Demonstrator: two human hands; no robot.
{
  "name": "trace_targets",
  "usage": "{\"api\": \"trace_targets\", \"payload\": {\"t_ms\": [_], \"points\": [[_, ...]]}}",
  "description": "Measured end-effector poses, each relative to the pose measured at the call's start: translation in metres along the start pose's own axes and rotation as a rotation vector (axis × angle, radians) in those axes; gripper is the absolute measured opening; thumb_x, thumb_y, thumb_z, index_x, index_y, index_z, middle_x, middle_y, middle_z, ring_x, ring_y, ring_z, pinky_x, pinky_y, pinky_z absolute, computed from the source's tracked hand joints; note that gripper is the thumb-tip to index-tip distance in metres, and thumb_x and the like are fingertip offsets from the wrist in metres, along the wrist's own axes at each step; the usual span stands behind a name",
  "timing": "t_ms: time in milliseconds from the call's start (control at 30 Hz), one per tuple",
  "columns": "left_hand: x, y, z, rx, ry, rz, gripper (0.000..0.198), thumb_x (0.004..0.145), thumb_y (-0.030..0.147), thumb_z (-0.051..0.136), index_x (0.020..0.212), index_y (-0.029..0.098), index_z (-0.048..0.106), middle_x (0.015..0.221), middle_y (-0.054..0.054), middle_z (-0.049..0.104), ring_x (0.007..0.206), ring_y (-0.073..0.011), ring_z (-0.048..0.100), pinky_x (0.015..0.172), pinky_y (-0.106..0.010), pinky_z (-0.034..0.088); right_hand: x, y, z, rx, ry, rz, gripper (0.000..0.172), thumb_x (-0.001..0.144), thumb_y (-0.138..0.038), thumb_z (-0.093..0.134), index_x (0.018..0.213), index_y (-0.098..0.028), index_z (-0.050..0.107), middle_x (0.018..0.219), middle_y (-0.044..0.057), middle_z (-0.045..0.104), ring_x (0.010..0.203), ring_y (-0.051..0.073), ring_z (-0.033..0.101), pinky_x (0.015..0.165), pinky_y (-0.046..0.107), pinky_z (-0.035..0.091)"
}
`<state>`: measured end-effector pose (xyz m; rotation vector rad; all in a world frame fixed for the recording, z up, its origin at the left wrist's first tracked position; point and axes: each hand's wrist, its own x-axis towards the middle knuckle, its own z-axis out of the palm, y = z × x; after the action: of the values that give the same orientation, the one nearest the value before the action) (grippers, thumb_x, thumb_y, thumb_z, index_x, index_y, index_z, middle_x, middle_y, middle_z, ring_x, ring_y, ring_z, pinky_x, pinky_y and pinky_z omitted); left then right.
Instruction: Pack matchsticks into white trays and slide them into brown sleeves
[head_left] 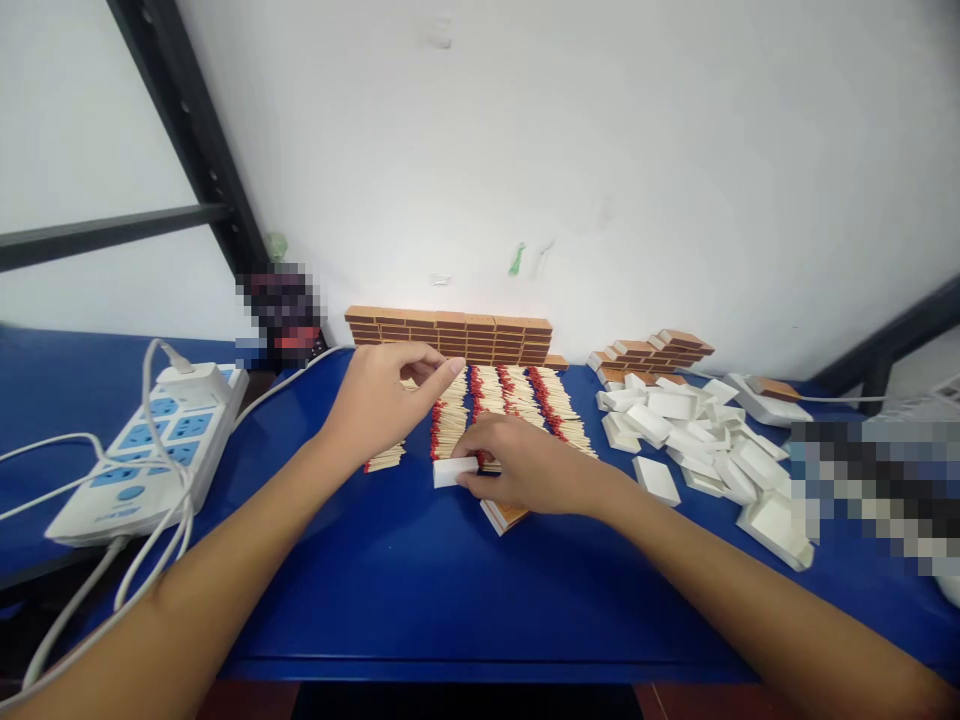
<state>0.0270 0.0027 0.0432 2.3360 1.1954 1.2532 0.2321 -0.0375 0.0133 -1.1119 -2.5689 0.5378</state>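
Note:
My left hand [390, 395] is over the left part of the matches. Its thumb and forefinger come together above one column; whatever lies between them is hidden. My right hand [529, 462] pinches the end of a small white matchbox tray [451, 472] in front of the matches. Red-tipped matches [450, 415] lie in several columns on the blue table. Partly under my right hand lies a brown matchbox cover [506, 516] with a pale end. A loose white tray [656, 480] lies to the right of that hand.
Brown matchboxes [450, 338] are stacked along the wall, with a smaller stack [652, 350] farther right. White trays [694, 425] form a heap on the right. A power strip [150, 450] with white cables [154, 540] sits at left. The table edge [465, 670] runs along the front.

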Motion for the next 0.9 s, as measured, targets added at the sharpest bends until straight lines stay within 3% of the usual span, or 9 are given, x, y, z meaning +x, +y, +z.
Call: {"api": "trace_targets", "payload": {"t_ms": [167, 333, 500, 600, 700, 800, 900], "points": [[-0.001, -0.005, 0.003, 0.026, -0.024, 0.01, 0.028, 0.097, 0.041, 0.066, 0.083, 0.021, 0.08, 0.081, -0.001, 0.081, 0.076, -0.0186, 0.073, 0.071, -0.029, 0.053, 0.0, 0.005, 0.004, -0.027, 0.114, -0.001, 0.011, 0.093, -0.021, 0.073, 0.104, -0.02, 0.071, 0.1, 0.006, 0.073, 0.093, 0.022, 0.066, 0.08, 0.035, 0.049], [0.0, -0.01, 0.005, 0.068, -0.021, 0.029, 0.025, 0.096, 0.038, 0.065, 0.085, 0.022, 0.08, 0.078, -0.001, 0.079, 0.072, -0.0184, 0.073, 0.071, -0.03, 0.052, 0.0, 0.005, 0.009, -0.07, 0.235, 0.004, 0.015, 0.096, -0.014, 0.066, 0.109, -0.02, 0.068, 0.106, 0.008, 0.068, 0.095, 0.022, 0.066, 0.084, 0.037, 0.051], [0.002, -0.011, 0.001, 0.138, -0.081, 0.019, 0.018, 0.089, 0.028, 0.065, 0.096, 0.021, 0.08, 0.081, -0.001, 0.079, 0.078, -0.0213, 0.074, 0.079, -0.034, 0.055, -0.003, -0.002, 0.009, -0.048, 0.204, -0.045, 0.019, 0.092, -0.021, 0.073, 0.111, -0.019, 0.07, 0.108, 0.008, 0.068, 0.1, 0.024, 0.065, 0.088, 0.039, 0.052], [0.002, -0.015, -0.009, 0.174, -0.261, 0.097, 0.054, 0.076, 0.018, 0.069, 0.13, 0.023, 0.071, 0.119, -0.006, 0.078, 0.113, -0.029, 0.07, 0.1, -0.042, 0.055, -0.005, -0.004, 0.01, -0.084, 0.127, -0.047, 0.033, 0.085, -0.024, 0.08, 0.117, -0.019, 0.072, 0.109, 0.01, 0.068, 0.106, 0.028, 0.063, 0.089, 0.042, 0.052], [-0.001, -0.023, -0.02, 0.193, -0.46, 0.179, 0.094, 0.066, 0.023, 0.081, 0.155, 0.025, 0.051, 0.154, -0.012, 0.057, 0.143, -0.0379, 0.052, 0.114, -0.05, 0.049, -0.004, -0.005, 0.012, -0.101, 0.101, -0.034, 0.03, 0.087, -0.023, 0.078, 0.116, -0.019, 0.074, 0.107, 0.011, 0.069, 0.107, 0.029, 0.062, 0.089, 0.042, 0.052], [-0.008, -0.03, -0.022, 0.25, -0.585, 0.174, 0.125, 0.054, 0.037, 0.095, 0.164, 0.03, 0.036, 0.171, -0.018, 0.032, 0.156, -0.0476, 0.031, 0.12, -0.062, 0.038, -0.001, -0.005, 0.012, -0.074, 0.121, -0.02, 0.021, 0.088, -0.024, 0.078, 0.108, -0.018, 0.075, 0.105, 0.01, 0.07, 0.106, 0.028, 0.062, 0.088, 0.041, 0.053], [-0.015, -0.029, -0.013, 0.272, -0.664, 0.155, 0.143, 0.047, 0.052, 0.099, 0.168, 0.031, 0.025, 0.177, -0.019, 0.008, 0.162, -0.0504, 0.01, 0.124, -0.068, 0.027, -0.001, -0.003, 0.009, -0.051, 0.137, -0.028, 0.019, 0.088, -0.024, 0.079, 0.106, -0.019, 0.075, 0.103, 0.009, 0.071, 0.103, 0.027, 0.063, 0.088, 0.042, 0.053]]}}
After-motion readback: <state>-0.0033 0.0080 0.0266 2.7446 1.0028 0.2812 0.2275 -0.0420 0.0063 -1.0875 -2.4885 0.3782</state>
